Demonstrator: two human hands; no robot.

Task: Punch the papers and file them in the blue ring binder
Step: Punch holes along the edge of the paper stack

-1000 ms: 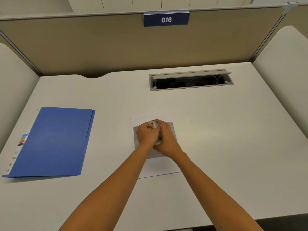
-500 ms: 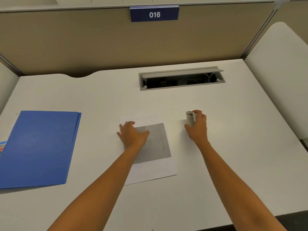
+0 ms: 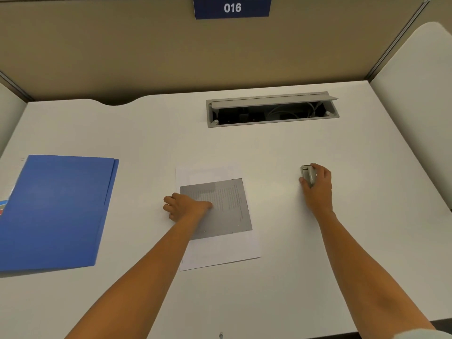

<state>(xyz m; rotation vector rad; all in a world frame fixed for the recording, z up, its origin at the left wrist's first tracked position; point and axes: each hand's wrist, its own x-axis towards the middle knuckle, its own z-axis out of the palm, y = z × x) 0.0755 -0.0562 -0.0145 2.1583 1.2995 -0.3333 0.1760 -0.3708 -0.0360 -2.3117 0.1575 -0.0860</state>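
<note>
A white sheet of paper (image 3: pixel 220 250) with a grey printed block lies in the middle of the desk. My left hand (image 3: pixel 186 207) sits at the paper's left edge, fingers curled, thumb lying on the sheet. To the right of the paper, my right hand (image 3: pixel 318 184) grips a small grey hole punch (image 3: pixel 308 174) that stands on the desk. The closed blue binder (image 3: pixel 56 209) lies flat at the left, apart from both hands.
An open grey cable tray (image 3: pixel 271 110) is set into the white desk (image 3: pixel 146 133) at the back. Beige partitions wall the desk in behind and on both sides. A blue sign reading 016 (image 3: pixel 232 8) hangs on the back wall.
Both hands were together on the punch over the paper. My right hand carried the punch off to the right and set it on the desk. My left hand moved to the paper's left edge.
</note>
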